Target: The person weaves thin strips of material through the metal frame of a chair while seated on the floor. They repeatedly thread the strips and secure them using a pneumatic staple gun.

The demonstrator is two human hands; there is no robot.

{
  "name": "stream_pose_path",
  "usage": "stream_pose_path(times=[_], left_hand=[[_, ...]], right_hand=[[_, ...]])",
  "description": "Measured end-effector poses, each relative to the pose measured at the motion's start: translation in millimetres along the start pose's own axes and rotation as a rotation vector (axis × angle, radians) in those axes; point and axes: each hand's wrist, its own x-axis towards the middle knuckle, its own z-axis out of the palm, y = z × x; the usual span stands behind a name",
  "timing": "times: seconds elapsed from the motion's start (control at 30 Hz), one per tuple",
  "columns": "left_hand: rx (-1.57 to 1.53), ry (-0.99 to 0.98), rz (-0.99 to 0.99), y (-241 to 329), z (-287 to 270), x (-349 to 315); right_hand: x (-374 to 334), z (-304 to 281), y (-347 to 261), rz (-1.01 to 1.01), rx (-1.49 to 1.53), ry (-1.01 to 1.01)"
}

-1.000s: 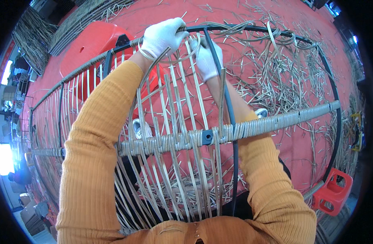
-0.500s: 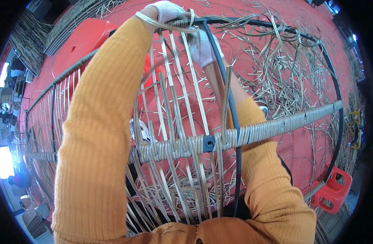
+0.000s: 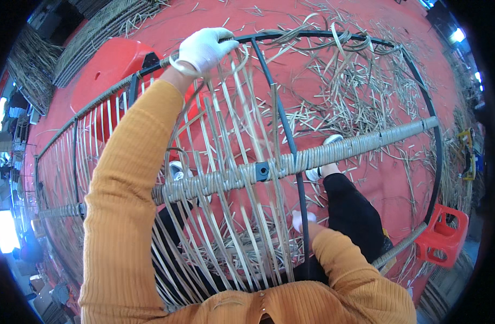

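My left hand [image 3: 205, 49], in a white glove, is wrapped over the far rail of a dark metal frame [image 3: 291, 129] where pale wicker is wound around it. A loose loop of wicker strand [image 3: 244, 60] stands off the rail at its fingertips. Below the thick wicker-wrapped crossbar [image 3: 334, 153], my gloved right hand [image 3: 303, 220] is close to me, beside a dark upright bar. Its fingers look closed, but what they hold is too small to make out. Many pale wicker strands [image 3: 226, 129] run across the frame between the hands, some blurred by motion.
Loose coils of wicker [image 3: 339, 40] hang on the far right rail. Cut strips [image 3: 361, 102] litter the red floor. A red stool [image 3: 442, 235] stands at right, and a red chair [image 3: 104, 67] at far left. My legs are under the frame.
My right hand has come down from beneath the far rail to below the crossbar, close to me. The left hand stays at the far rail, its loop of strand now smaller. The view has shifted slightly.
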Motion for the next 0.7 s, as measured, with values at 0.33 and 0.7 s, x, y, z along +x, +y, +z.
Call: stream_pose_path(times=[0.33, 0.7], left_hand=[[0.155, 0.025, 0.045, 4, -2, -3], [-0.484, 0.055, -0.156, -23, 6, 36]], right_hand=[[18, -408, -189, -0.964, 0.951, 1.166], [14, -399, -209, -1.277, 2.410, 0.264]])
